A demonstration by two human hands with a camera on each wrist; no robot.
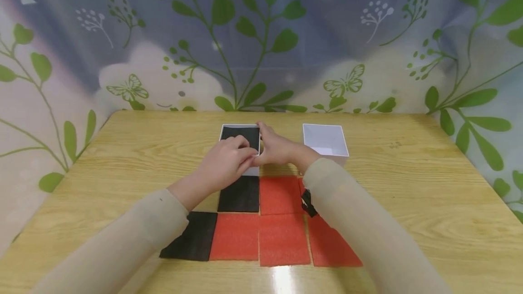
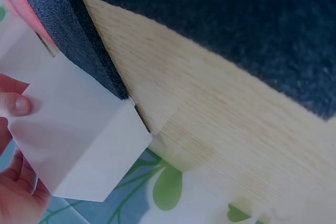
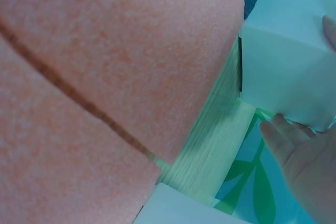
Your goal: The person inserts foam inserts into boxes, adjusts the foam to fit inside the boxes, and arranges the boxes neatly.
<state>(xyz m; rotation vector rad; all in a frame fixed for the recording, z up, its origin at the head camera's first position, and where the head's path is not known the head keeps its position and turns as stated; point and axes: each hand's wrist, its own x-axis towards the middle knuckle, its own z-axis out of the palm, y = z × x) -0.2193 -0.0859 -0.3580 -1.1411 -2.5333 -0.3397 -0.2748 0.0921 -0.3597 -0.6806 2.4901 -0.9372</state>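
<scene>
A white box (image 1: 255, 171) with a black felt piece (image 1: 233, 133) inside stands at the table's middle. My right hand (image 1: 279, 146) holds its right side, thumb toward the near corner and fingers toward the far corner. My left hand (image 1: 222, 162) bends over the near rim and grips it near the right corner; some fingertips are hidden. Just in front of the box lies a black felt square (image 1: 239, 196), beside a red felt square (image 1: 279, 194). Nearer me are another black square (image 1: 196, 235) and several red ones. In the right wrist view, the right hand (image 3: 310, 166) touches the box (image 3: 289, 72).
A second white box (image 1: 325, 139), open at the top, stands to the right on the wooden table (image 1: 408, 171). Behind the table hangs a leaf-patterned curtain (image 1: 261, 58). A black strap (image 1: 308, 203) shows beside the right sleeve, above the red squares.
</scene>
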